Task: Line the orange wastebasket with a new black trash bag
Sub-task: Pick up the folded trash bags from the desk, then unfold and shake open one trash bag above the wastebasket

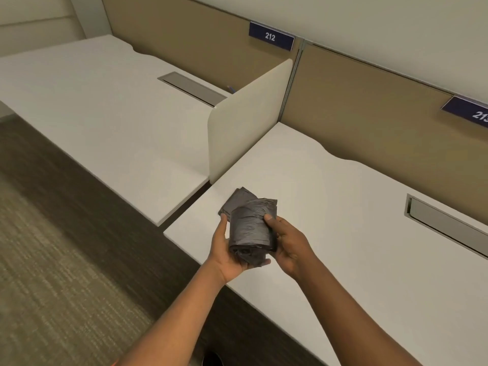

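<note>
A roll of dark grey-black trash bags [249,228] is held above the near corner of a white desk [343,233]. My left hand [227,257] cups the roll from below and the left. My right hand [285,241] grips its right side, thumb on top. A loose flap of the bag [237,199] sticks out behind the roll. The orange wastebasket is not clearly in view; only a sliver of orange [114,361] and a dark round shape [211,359] show at the bottom edge.
A second white desk [92,107] lies to the left, split off by a cream divider panel [248,120]. Tan partition walls carry blue number plates, 212 [270,36] among them. Each desk has a grey cable slot [446,223]. Carpet [52,260] covers the floor at left.
</note>
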The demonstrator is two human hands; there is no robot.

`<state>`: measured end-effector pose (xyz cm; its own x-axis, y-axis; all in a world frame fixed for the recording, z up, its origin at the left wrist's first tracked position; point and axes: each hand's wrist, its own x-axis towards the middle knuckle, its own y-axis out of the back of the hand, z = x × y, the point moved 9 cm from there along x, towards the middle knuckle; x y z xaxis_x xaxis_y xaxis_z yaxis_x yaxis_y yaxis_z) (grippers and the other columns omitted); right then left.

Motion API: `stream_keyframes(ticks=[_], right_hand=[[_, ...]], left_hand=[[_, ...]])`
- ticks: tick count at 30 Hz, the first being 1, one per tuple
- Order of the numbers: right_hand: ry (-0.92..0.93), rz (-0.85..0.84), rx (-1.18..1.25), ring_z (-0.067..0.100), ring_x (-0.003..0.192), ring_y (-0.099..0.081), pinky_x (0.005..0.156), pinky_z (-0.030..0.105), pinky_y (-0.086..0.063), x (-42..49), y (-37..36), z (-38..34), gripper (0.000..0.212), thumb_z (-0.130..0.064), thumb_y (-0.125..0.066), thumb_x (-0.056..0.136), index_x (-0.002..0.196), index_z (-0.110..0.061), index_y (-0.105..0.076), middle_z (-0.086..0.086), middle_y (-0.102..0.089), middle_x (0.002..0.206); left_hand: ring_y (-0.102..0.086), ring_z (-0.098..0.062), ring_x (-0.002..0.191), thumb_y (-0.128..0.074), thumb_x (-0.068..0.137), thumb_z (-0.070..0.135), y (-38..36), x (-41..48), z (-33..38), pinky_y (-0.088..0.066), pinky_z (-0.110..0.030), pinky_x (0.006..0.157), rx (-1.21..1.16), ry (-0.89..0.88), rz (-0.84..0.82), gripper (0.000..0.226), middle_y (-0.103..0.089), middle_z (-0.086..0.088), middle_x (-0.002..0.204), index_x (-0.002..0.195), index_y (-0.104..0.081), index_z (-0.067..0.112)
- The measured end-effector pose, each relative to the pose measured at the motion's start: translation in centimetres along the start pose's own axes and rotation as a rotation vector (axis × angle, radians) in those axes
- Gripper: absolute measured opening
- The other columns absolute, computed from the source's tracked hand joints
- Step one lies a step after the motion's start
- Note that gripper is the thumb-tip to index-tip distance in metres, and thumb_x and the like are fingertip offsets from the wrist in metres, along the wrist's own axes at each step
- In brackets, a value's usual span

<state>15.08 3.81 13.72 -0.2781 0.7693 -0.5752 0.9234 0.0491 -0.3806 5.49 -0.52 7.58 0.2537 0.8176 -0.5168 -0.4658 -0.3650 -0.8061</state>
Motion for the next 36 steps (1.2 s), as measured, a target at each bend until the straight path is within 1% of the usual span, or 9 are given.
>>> stream_keyframes(ticks=[5,10,13,18,21,27,30,33,36], right_hand=[[0.035,-0.009,-0.119,0.029,0.102,-0.074,0.075,0.039,-0.063,-4.7,2.3,1.1,0.035,-0.02,-0.072,0.091,0.123,-0.006,-0.065,0.012,-0.077,0.112],[0.13,0.144,-0.413,0.025,0.097,-0.069,0.077,0.04,-0.063,-11.7,7.6,2.7,0.042,-0.032,-0.074,0.09,0.126,-0.022,-0.056,0.005,-0.068,0.11],[0.226,0.219,-0.519,0.019,0.085,-0.069,0.066,0.027,-0.058,-16.5,10.6,4.0,0.048,-0.031,-0.073,0.09,0.129,-0.025,-0.047,0.002,-0.068,0.098],[0.319,0.308,-0.566,0.02,0.113,-0.06,0.096,0.041,-0.054,-23.6,14.4,5.8,0.041,-0.046,-0.055,0.099,0.134,-0.024,-0.053,0.0,-0.06,0.129],[0.362,0.286,-0.498,0.014,0.111,-0.062,0.098,0.045,-0.054,-27.8,14.9,6.4,0.048,-0.058,-0.046,0.099,0.134,-0.026,-0.053,-0.006,-0.059,0.128],[0.423,0.151,-0.642,0.01,0.1,-0.067,0.085,0.034,-0.059,-33.4,11.9,9.0,0.04,-0.065,-0.052,0.092,0.118,-0.036,-0.062,-0.011,-0.067,0.115],[0.175,0.083,-0.484,0.019,0.1,-0.072,0.089,0.041,-0.06,-33.9,10.7,12.6,0.048,-0.065,-0.045,0.096,0.116,-0.026,-0.066,0.002,-0.074,0.112],[-0.076,0.074,-0.255,0.032,0.099,-0.073,0.085,0.045,-0.062,-34.4,9.5,16.2,0.063,-0.068,-0.049,0.092,0.119,-0.013,-0.064,0.016,-0.074,0.111],[-0.135,0.062,-0.118,0.039,0.1,-0.073,0.081,0.048,-0.062,-34.9,7.0,18.4,0.065,-0.063,-0.057,0.091,0.125,-0.007,-0.06,0.023,-0.072,0.113]], left_hand=[[-0.075,-0.038,0.094,-0.064,0.075,0.06,-0.7,-4.2,-2.1,-0.057,-0.049,0.079,0.125,-0.096,0.011,0.062,-0.073,-0.022,0.118,0.114,-0.078,0.015],[-0.069,-0.032,0.086,-0.09,0.053,0.035,-1.9,-9.8,-7.1,-0.054,-0.035,0.065,0.249,-0.12,0.035,0.062,-0.073,-0.02,0.101,0.105,-0.076,0.005],[-0.075,-0.033,0.091,-0.083,0.069,0.014,-3.7,-13.7,-11.3,-0.061,-0.039,0.068,0.281,-0.132,0.012,0.043,-0.074,-0.022,0.104,0.11,-0.072,0.004],[-0.07,-0.036,0.103,-0.077,0.078,0.003,-3.9,-18.8,-16.3,-0.057,-0.049,0.094,0.384,-0.189,0.147,0.036,-0.076,-0.019,0.108,0.113,-0.07,0.006],[-0.073,-0.035,0.094,-0.075,0.08,-0.001,-3.7,-21.4,-17.6,-0.06,-0.048,0.087,0.415,-0.229,0.217,0.034,-0.076,-0.021,0.106,0.113,-0.067,0.002],[-0.076,-0.029,0.092,-0.072,0.088,0.006,-4.6,-26.2,-17.3,-0.062,-0.04,0.076,0.721,-0.412,0.279,0.018,-0.077,-0.017,0.103,0.105,-0.071,0.011],[-0.074,-0.023,0.099,-0.072,0.09,0.013,-5.6,-28.6,-17.4,-0.061,-0.036,0.084,0.951,-0.47,0.218,0.015,-0.078,-0.008,0.104,0.103,-0.075,0.02],[-0.074,-0.008,0.093,-0.071,0.091,0.029,-5.9,-31.6,-17.8,-0.057,-0.022,0.077,1.112,-0.485,0.158,0.01,-0.08,0.007,0.094,0.098,-0.078,0.026],[-0.073,-0.009,0.092,-0.062,0.092,0.054,-4.6,-34.5,-17.5,-0.057,-0.031,0.084,1.134,-0.446,0.124,0.035,-0.08,0.004,0.094,0.095,-0.08,0.024]])
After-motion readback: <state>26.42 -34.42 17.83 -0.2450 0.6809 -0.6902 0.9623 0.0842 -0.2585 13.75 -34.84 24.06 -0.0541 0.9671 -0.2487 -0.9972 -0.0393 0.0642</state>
